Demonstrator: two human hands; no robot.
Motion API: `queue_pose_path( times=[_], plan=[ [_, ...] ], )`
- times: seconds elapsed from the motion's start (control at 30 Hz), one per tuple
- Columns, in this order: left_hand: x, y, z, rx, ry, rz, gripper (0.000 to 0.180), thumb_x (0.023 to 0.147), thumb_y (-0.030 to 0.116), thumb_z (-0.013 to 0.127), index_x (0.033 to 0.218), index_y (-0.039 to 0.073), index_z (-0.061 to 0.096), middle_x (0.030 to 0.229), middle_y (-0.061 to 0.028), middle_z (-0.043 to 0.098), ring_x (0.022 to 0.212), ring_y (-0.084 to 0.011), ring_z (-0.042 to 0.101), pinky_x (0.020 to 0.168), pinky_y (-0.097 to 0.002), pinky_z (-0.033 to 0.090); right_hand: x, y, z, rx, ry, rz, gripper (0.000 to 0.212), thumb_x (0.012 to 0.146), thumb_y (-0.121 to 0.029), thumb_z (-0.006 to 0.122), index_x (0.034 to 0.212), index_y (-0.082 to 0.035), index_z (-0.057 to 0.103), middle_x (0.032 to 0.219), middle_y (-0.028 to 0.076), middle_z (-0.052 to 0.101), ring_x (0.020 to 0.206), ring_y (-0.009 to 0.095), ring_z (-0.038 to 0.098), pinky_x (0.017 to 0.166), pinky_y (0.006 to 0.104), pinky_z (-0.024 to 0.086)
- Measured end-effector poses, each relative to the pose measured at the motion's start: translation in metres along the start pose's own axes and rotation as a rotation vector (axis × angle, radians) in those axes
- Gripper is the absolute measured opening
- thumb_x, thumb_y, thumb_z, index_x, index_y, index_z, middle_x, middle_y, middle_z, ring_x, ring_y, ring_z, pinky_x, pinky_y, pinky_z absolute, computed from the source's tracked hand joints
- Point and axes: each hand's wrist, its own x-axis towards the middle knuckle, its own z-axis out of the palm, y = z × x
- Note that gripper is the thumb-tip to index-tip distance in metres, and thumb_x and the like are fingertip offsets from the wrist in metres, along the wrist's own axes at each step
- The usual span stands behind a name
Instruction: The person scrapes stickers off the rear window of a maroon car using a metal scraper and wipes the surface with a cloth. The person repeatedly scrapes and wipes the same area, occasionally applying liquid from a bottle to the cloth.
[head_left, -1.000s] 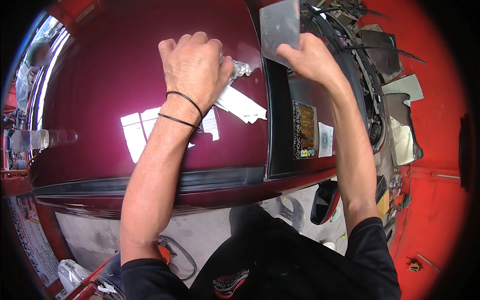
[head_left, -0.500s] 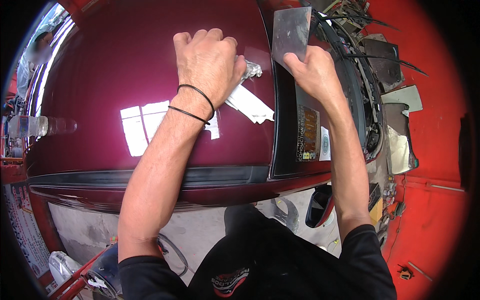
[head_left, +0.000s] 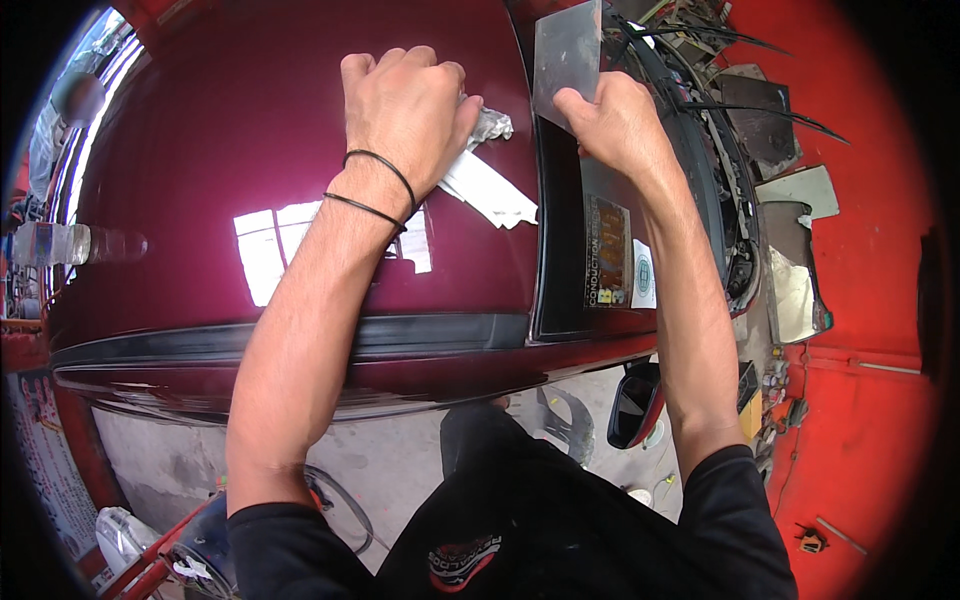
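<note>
Right grip [head_left: 622,118] clamps grey plate [head_left: 568,62] (left grip [head_left: 405,112], at white cloth [head_left: 492,126]: closure hidden); slackening could drop plate, scratching paintwork [head_left: 240,130].

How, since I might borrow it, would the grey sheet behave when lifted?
The grey sheet is probably stiff: it juts flat from the right hand. It's likely light, held one-handed; its smooth-looking face may be slippery.

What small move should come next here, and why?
Perhaps a short wipe with the left hand across the dark red car roof: it is over that roof, with a crumpled white wad beside it, while the right hand is occupied gripping a grey sheet.
</note>
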Motion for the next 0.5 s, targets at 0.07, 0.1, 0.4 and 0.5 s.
queue_pose_path(
  times=[0.07, 0.1, 0.4, 0.5],
  plan=[
    [0.000, 0.001, 0.003, 0.008, 0.020, 0.009, 0.027, 0.097, 0.036, 0.079, 0.101, 0.010, 0.085, 0.095, -0.0059, 0.076, 0.099, -0.0224, 0.071, 0.103, -0.0522, 0.044, 0.000, 0.000, 0.001, -0.044, 0.049, -0.029, 0.046, 0.088, -0.034, 0.069, 0.078, 0.011, 0.071, 0.070, 0.032, 0.065, 0.074, 0.047, 0.073, 0.076, 0.0516, 0.058],
    [0.000, 0.000, 0.004, 0.024, 0.017, 0.006, 0.025, 0.096, 0.035, 0.079, 0.101, 0.011, 0.085, 0.096, -0.0053, 0.076, 0.100, -0.0224, 0.071, 0.102, -0.0514, 0.044, 0.001, 0.002, 0.005, -0.061, 0.052, -0.032, 0.046, 0.088, -0.034, 0.069, 0.078, 0.010, 0.071, 0.069, 0.031, 0.066, 0.073, 0.045, 0.073, 0.076, 0.0508, 0.059],
    [0.002, 0.003, 0.003, 0.038, -0.038, -0.014, 0.030, 0.098, 0.040, 0.079, 0.103, 0.011, 0.086, 0.097, -0.0071, 0.077, 0.101, -0.0217, 0.072, 0.105, -0.0512, 0.044, 0.001, 0.000, -0.002, 0.000, -0.023, 0.085, 0.044, 0.092, -0.035, 0.066, 0.076, 0.005, 0.074, 0.060, 0.016, 0.070, 0.063, 0.028, 0.076, 0.071, 0.0415, 0.061],
    [0.001, 0.000, 0.003, 0.044, -0.046, -0.018, 0.030, 0.098, 0.040, 0.078, 0.104, 0.011, 0.086, 0.097, -0.0073, 0.077, 0.102, -0.0218, 0.072, 0.106, -0.0516, 0.043, 0.000, -0.004, -0.003, 0.095, -0.038, 0.141, 0.041, 0.092, -0.032, 0.068, 0.077, 0.006, 0.073, 0.062, 0.012, 0.070, 0.060, 0.024, 0.073, 0.066, 0.0394, 0.059]
  ],
)
